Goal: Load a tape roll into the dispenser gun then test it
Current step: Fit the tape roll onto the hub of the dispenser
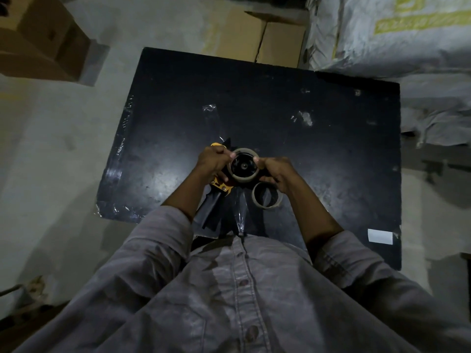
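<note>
A yellow and black tape dispenser gun [221, 186] is held above the black table [318, 149], near its front edge. A brownish tape roll [244, 177] sits on the gun's black hub. My left hand [213, 162] grips the gun's body, its fingertip touching the roll's upper left rim. My right hand [276, 174] holds the roll's right side. An empty cardboard tape core [266, 206] lies on the table just below my right hand.
Cardboard boxes [260, 34] stand beyond the table's far edge and at the upper left [43, 39]. Large white sacks [392, 34] are piled at the right. A white label [380, 236] sticks to the table's front right corner. Bits of clear tape cling to the tabletop.
</note>
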The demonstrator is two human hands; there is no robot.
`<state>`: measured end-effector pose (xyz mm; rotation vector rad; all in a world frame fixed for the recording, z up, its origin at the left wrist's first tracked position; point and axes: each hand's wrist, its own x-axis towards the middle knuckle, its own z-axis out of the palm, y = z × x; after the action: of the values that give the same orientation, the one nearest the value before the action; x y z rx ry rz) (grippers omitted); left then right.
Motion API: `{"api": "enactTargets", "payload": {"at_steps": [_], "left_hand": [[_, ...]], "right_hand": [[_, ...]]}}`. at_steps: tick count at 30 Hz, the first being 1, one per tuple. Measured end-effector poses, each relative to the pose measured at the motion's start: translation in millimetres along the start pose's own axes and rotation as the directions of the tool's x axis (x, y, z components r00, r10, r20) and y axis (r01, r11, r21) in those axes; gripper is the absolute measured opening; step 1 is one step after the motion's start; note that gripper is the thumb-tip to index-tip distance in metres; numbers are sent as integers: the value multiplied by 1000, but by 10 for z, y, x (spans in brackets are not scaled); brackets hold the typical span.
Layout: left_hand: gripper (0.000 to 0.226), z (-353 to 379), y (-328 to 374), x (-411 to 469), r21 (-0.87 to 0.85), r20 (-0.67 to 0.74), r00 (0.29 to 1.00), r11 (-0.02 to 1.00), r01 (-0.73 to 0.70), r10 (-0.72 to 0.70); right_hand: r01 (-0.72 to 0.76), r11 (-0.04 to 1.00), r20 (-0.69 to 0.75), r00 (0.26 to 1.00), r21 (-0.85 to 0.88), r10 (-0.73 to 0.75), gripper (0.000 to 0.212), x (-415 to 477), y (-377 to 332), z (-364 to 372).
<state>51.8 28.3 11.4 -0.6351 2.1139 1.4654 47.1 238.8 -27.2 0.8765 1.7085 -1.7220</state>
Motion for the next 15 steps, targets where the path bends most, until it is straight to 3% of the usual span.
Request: {"api": "enactTargets", "payload": {"at_steps": [4, 9, 13, 15], "left_hand": [[17, 41, -52, -5, 46, -48, 998, 999, -28, 30], [35, 60, -264, -63, 144, -189, 977, 987, -70, 96], [38, 68, -369, -80, 143, -169, 977, 984, -108, 132], [37, 76, -362, -46, 180, -93, 984, 975, -132, 150]], "right_hand": [[11, 1000, 15, 1000, -13, -10, 21, 26, 1, -31], [41, 998, 50, 998, -43, -39, 19, 5, -11, -33], [103, 989, 50, 994, -103, -98, 21, -8, -14, -14], [132, 982, 54, 991, -134, -125, 23, -27, -11, -3]]}}
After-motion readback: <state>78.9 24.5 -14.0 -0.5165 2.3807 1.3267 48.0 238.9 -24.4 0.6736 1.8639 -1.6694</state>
